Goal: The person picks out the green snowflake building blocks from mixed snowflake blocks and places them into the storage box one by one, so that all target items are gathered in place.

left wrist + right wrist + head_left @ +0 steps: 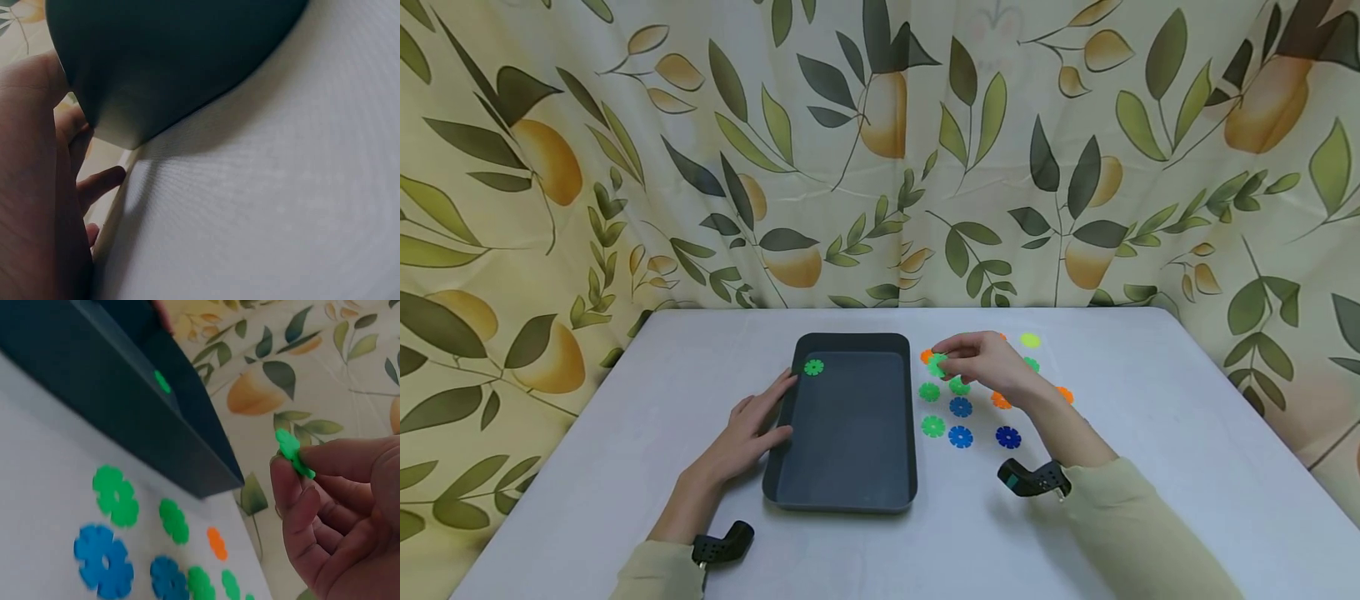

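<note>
Pinched between our right hand's (992,367) thumb and fingertips (294,487) is a green flower-shaped disc (294,452), lifted above the scattered discs on the tabletop (1150,433). To its left lies the dark tray (850,492), long axis running away from us, holding one green disc (813,367) in its far left corner. Our left hand (752,433) rests relaxed against the tray's left rim.

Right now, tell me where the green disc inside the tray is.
In the head view, the green disc lies in the dark tray's far left corner, just beyond the left hand's fingertips.
</note>
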A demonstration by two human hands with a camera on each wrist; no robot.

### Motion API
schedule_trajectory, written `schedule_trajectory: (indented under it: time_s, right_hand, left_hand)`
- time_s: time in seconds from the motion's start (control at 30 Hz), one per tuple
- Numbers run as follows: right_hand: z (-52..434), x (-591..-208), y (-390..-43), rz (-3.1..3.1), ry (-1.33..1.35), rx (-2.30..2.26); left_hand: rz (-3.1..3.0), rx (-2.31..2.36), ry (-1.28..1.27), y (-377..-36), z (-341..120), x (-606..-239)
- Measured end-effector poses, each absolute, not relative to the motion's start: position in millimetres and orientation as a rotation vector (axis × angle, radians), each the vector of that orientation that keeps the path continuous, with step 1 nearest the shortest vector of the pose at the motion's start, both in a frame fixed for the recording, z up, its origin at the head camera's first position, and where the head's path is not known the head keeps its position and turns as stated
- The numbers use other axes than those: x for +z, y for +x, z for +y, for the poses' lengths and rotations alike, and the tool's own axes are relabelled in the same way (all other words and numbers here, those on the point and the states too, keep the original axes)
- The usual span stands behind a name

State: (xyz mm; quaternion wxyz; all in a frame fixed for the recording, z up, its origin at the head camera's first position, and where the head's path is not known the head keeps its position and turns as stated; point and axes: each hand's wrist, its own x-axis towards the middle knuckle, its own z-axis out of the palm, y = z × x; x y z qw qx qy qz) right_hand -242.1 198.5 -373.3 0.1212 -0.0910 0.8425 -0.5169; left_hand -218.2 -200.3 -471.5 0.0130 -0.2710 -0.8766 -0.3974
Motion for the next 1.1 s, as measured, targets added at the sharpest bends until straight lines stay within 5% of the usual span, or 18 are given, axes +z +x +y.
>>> schedule_trajectory:
  time_s: [1.1]
  right_hand:
    - [97.3, -378.9, -275.5, 2.264, -0.305, -1.69]
  left_hand:
    - [-2.715, -1.212, -0.872, -218.5, -200.5, -471.5]
